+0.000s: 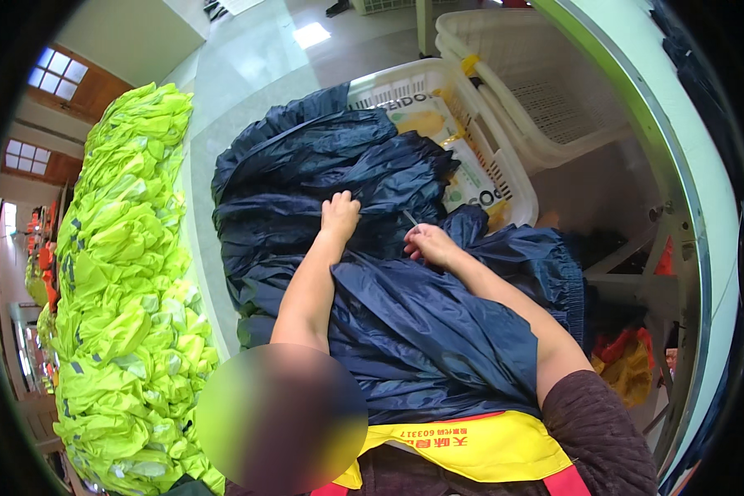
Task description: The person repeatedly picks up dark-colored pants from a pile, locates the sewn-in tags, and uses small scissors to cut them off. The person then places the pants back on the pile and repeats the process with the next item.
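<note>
Dark navy raincoat fabric, glossy and creased, lay spread under both forearms and over the person's lap; more navy garments were piled just beyond the hands. Right of the pile stood a white plastic basket with printed packets inside; past it, a second white basket, contents not seen. Left hand was curled, fingers pressed down onto the piled navy fabric, gripping a fold. Right hand was closed, pinching a thin pale tool, touching the raincoat fabric. Far left of the left hand ran a long heap of neon yellow vests.
</note>
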Tool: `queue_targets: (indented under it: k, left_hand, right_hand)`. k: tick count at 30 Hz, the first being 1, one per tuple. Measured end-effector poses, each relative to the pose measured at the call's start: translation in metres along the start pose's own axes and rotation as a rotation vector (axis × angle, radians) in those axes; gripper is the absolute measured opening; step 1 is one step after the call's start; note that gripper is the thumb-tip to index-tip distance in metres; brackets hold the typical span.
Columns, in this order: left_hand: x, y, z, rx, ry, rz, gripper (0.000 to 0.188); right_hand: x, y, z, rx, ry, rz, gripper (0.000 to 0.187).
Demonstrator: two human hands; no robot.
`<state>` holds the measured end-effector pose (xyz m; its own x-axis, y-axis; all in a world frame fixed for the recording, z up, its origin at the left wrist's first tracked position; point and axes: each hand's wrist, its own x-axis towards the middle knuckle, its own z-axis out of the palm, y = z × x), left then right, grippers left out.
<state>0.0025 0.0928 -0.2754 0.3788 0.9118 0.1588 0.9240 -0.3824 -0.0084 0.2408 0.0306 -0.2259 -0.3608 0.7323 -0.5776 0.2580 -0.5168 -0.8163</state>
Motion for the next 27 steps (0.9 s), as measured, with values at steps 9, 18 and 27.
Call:
queue_targets:
  k: [9,18,27]
  left_hand:
    - [0.033,-0.082,-0.207,-0.306,0.675,-0.451,0.026]
    - [-0.102,0.007,-0.380,-0.273,0.179,-0.426,0.037]
    - [-0.178,0.082,-0.306,-0.335,-0.435,0.080,0.015]
  right_hand:
    - [0.003,-0.010,-0.010,0.567,0.349,-0.073,0.018]
    - [-0.047,-0.083,-0.015,1.194,-0.508,0.030,0.051]
    - [-0.101,-0.121,0.016,0.469,-0.433,-0.201,0.045]
